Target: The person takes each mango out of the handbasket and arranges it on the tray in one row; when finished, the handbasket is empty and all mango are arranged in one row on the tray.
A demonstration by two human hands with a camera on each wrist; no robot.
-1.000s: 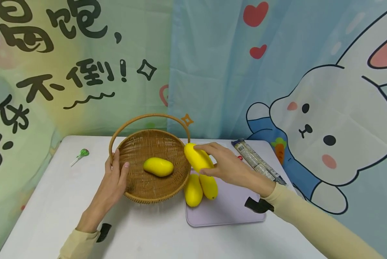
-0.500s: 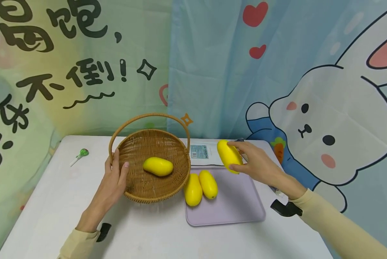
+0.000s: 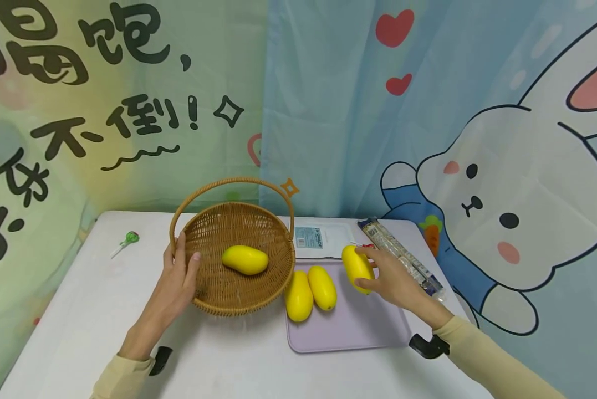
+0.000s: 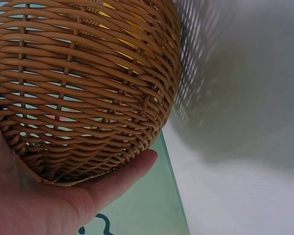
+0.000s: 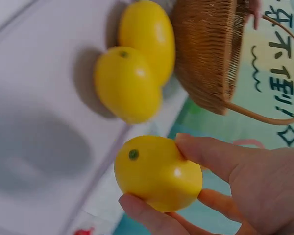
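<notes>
My left hand (image 3: 175,282) grips the left rim of a round wicker basket (image 3: 265,285) with a hoop handle, tilted so its inside faces me. One yellow mango (image 3: 245,260) lies in it; through the weave in the left wrist view, yellow shows. My right hand (image 3: 395,282) holds another mango (image 3: 356,269) between thumb and fingers. In the right wrist view this mango (image 5: 157,174) hangs above the lilac tray (image 3: 353,337), whose surface carries a shadow. Side by side on the tray's left part lie two more mangoes, the left one (image 3: 299,297) and the right one (image 3: 322,288).
Behind the tray lies a white packet (image 3: 333,238) with a blue label. A long clear-and-blue wrapped pack (image 3: 403,257) lies at the table's right edge, near a small red item (image 3: 368,245). A green lollipop (image 3: 129,238) is at the far left. A printed curtain hangs behind.
My right hand has carried the mango rightward from the basket's right rim, then lowered it over the tray. The left hand and the basket have stayed in place.
</notes>
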